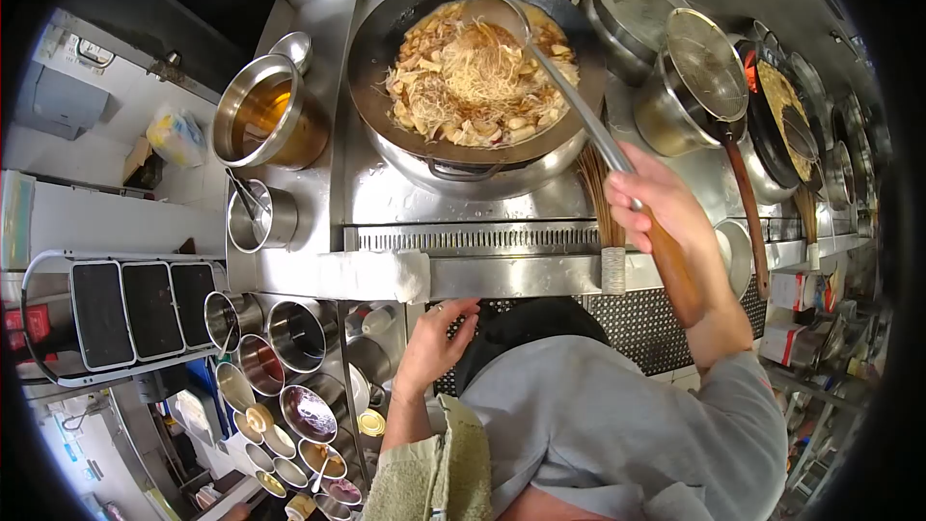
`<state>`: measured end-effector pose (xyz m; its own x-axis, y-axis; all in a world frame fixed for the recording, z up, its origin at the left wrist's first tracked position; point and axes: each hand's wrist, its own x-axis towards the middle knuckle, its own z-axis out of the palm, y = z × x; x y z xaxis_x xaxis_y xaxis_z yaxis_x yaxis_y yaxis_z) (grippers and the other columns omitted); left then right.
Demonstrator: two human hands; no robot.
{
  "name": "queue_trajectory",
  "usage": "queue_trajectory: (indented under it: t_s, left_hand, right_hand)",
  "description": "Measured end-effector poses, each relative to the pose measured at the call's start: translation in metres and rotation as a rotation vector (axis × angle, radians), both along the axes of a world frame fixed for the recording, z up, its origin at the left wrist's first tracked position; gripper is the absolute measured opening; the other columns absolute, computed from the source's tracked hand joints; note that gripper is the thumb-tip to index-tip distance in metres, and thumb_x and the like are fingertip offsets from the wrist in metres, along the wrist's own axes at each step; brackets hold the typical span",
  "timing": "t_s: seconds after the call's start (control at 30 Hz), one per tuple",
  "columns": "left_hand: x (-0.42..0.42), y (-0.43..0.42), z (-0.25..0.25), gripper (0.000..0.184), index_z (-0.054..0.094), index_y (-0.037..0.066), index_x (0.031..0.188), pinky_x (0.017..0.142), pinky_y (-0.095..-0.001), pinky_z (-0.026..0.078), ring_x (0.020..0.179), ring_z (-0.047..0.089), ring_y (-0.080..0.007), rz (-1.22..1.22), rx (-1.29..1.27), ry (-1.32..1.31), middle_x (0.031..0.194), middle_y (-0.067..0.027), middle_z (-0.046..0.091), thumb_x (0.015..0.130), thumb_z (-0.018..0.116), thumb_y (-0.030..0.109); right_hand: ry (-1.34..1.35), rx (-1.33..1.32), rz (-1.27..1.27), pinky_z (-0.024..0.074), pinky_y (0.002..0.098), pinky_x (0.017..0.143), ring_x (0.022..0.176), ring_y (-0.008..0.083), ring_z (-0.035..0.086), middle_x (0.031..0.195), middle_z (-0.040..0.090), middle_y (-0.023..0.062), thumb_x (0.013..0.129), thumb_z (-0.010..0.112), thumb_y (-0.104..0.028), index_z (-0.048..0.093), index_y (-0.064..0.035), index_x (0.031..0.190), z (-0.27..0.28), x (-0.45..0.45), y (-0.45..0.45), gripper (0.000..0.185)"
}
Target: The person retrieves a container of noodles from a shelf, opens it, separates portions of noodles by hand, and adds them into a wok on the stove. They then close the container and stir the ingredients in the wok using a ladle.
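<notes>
A large dark wok (371, 87) sits on the stove, holding noodles mixed with pale chunks (473, 77) in brown sauce. My right hand (661, 198) is wrapped round the handle of a long metal ladle (579, 101), whose wooden end runs back along my forearm. The ladle's bowl rests over the food near the wok's far side. Down by the counter's front edge, my left hand (441, 340) has its fingers bent, close to a folded white cloth (381, 276). Nothing shows in that hand. A green towel (434, 473) lies over my left forearm.
Left of the wok stand a pot of amber liquid (260, 116) and a smaller pot (262, 217). To the right are a bamboo brush (608, 222), a strainer (707, 63) over a pot and a second wok (762, 125). Several seasoning containers (309, 413) stand lower left.
</notes>
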<state>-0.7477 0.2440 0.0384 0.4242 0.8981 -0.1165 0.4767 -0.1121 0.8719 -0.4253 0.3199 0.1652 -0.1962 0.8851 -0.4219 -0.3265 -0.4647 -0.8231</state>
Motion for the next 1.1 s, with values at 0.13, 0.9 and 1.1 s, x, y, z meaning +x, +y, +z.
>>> queue_trajectory:
  t_s: [0.13,0.9,1.1]
  left_hand:
    - [-0.004,0.006,0.004,0.025,0.064,-0.001,0.111,0.085,-0.0356,0.052,0.096,0.068,-0.0294,0.008,-0.018,0.025,0.102,-0.0158,0.07,0.087,0.063,0.003]
    - [-0.093,-0.092,0.028,0.034,0.057,0.002,0.122,0.08,-0.0413,0.052,0.091,0.066,-0.0319,0.403,0.075,0.044,0.103,-0.0175,0.067,0.09,0.059,0.013]
    - [-0.252,-0.217,0.148,0.014,0.058,0.002,0.099,0.07,-0.0337,0.05,0.074,0.062,-0.0204,1.259,0.709,0.513,0.079,-0.0114,0.067,0.085,0.061,0.003]
  right_hand:
    - [-0.316,0.028,0.144,0.041,0.0225,0.035,0.044,0.0054,0.043,0.071,0.045,-0.0014,0.096,0.05,-0.01,0.025,-0.003,0.148,0.007,0.011,-0.017,0.058]
    - [-0.436,0.125,0.369,0.0413,0.0237,0.045,0.05,0.0097,0.046,0.068,0.049,0.0031,0.097,0.053,-0.016,0.029,-0.0055,0.148,-0.044,0.001,0.013,0.058]
    - [-0.712,0.226,0.495,0.0409,0.0264,0.046,0.053,0.0113,0.046,0.073,0.052,0.0053,0.095,0.054,-0.014,0.025,-0.0089,0.152,-0.058,-0.005,0.027,0.064]
